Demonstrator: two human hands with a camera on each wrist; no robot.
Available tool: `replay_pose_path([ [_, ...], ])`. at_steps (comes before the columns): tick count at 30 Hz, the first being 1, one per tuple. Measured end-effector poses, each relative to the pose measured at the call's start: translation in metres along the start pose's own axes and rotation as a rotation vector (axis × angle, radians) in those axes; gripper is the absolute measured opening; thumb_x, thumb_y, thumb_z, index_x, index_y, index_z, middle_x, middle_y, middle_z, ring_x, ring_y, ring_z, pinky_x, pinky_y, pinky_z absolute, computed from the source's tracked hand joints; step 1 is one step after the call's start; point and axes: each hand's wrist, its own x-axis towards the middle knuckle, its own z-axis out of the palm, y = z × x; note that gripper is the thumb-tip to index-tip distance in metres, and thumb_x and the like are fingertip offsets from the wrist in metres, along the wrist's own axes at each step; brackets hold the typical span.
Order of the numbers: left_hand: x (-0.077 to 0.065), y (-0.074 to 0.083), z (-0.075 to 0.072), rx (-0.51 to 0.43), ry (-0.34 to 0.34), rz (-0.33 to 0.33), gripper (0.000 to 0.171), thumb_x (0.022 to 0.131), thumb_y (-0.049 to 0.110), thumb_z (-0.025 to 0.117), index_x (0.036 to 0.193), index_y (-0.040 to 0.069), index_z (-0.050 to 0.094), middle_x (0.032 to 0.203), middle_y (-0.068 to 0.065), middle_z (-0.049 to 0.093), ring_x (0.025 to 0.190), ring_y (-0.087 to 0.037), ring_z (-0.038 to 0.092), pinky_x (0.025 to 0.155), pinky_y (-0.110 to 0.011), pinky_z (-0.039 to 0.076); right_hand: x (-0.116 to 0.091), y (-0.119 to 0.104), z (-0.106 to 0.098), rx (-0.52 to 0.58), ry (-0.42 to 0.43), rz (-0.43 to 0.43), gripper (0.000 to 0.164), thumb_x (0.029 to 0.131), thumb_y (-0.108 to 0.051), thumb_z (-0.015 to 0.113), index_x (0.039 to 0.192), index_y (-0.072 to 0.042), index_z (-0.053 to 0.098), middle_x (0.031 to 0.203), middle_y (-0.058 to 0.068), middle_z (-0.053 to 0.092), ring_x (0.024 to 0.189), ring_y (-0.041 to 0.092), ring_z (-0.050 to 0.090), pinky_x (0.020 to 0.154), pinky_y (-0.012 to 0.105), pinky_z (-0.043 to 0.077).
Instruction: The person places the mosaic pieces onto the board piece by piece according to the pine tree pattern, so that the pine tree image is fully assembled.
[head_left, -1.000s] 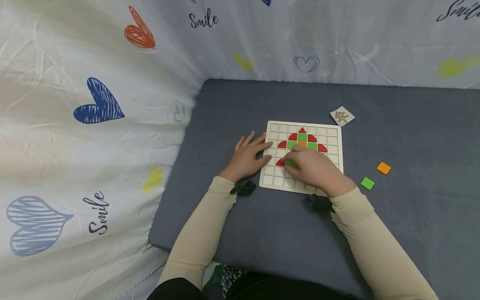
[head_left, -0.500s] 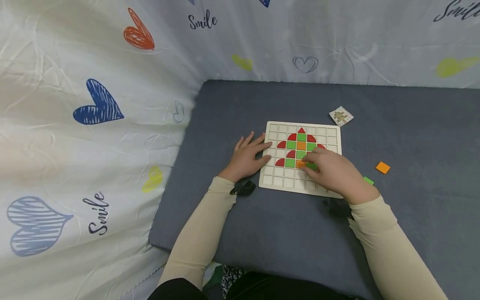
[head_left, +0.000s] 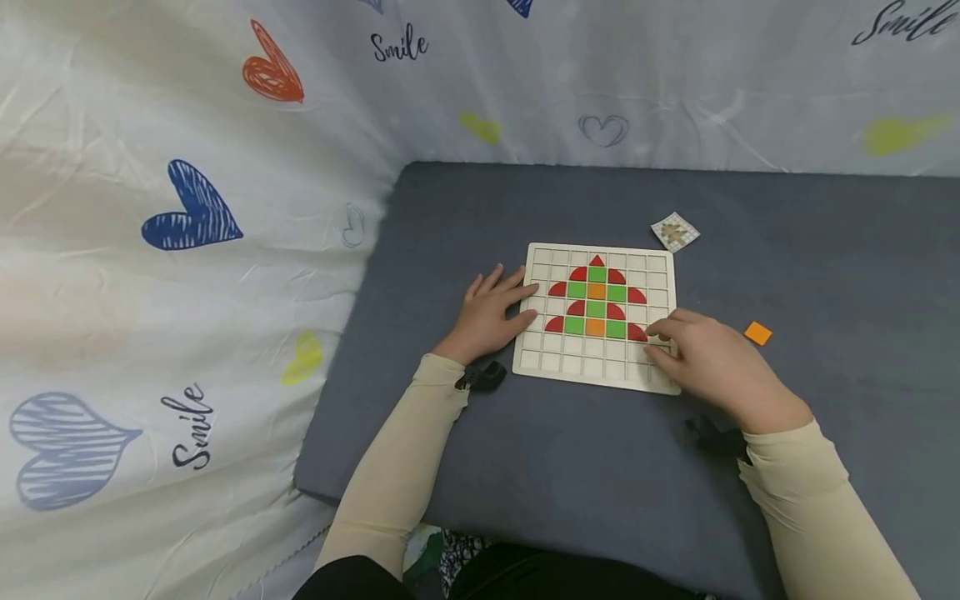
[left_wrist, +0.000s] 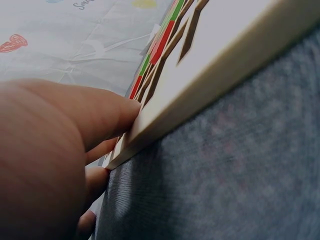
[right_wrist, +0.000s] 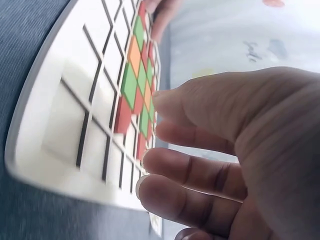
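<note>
A cream grid board [head_left: 547,362] lies on the grey surface, bearing a pattern of green, red and orange tiles topped by a red triangle tile [head_left: 597,261]. My left hand [head_left: 483,321] rests on its left edge, fingers spread; in the left wrist view the thumb touches the board's rim [left_wrist: 200,95]. Over the board's right side is my right hand [head_left: 716,362], fingers bent, near a red quarter-round tile [head_left: 637,333]. The right wrist view shows nothing between the thumb and fingers of this hand [right_wrist: 270,140]. The loose green tile is hidden from the head view.
A loose orange square tile [head_left: 758,333] lies right of the board, beyond the right hand. Touching or close to the board's far right corner is a small patterned card [head_left: 675,232]. A white curtain [head_left: 675,83] with hearts borders the left and far sides.
My right hand has moved right, from the pattern's left part to the board's right edge, uncovering the tiles. It now covers the spot of the loose green tile. The left hand stays put.
</note>
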Motion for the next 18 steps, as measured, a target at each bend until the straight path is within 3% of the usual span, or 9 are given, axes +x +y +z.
replay_pose_path([
  [9, -0.001, -0.001, 0.001, -0.012, 0.007, -0.001, 0.055, 0.107, 0.043, 0.061, 0.159, 0.029, 0.050, 0.173, 0.004, 0.026, 0.164, -0.022, 0.006, 0.132, -0.046, -0.005, -0.019, 0.018, -0.005, 0.015, -0.017, 0.094, 0.031, 0.092, -0.010, 0.073, 0.121, 0.001, 0.074, 0.114, 0.018, 0.067, 0.075, 0.020, 0.058, 0.059, 0.034, 0.048],
  [12, -0.001, -0.001, 0.001, -0.008, 0.005, -0.001, 0.055, 0.107, 0.043, 0.061, 0.159, 0.029, 0.049, 0.173, 0.005, 0.026, 0.164, -0.022, 0.006, 0.132, -0.046, -0.005, -0.025, 0.026, -0.006, 0.018, -0.036, 0.133, 0.035, 0.092, -0.011, 0.074, 0.124, 0.002, 0.072, 0.118, 0.020, 0.064, 0.076, 0.021, 0.061, 0.063, 0.042, 0.053],
  [18, -0.001, 0.000, 0.000, 0.001, 0.004, -0.001, 0.055, 0.108, 0.043, 0.060, 0.159, 0.028, 0.049, 0.173, 0.004, 0.026, 0.164, -0.023, 0.006, 0.132, -0.046, -0.005, -0.036, 0.040, -0.005, 0.003, -0.002, 0.177, 0.037, 0.089, -0.010, 0.076, 0.123, 0.003, 0.072, 0.119, 0.026, 0.063, 0.097, 0.039, 0.063, 0.082, 0.061, 0.054],
])
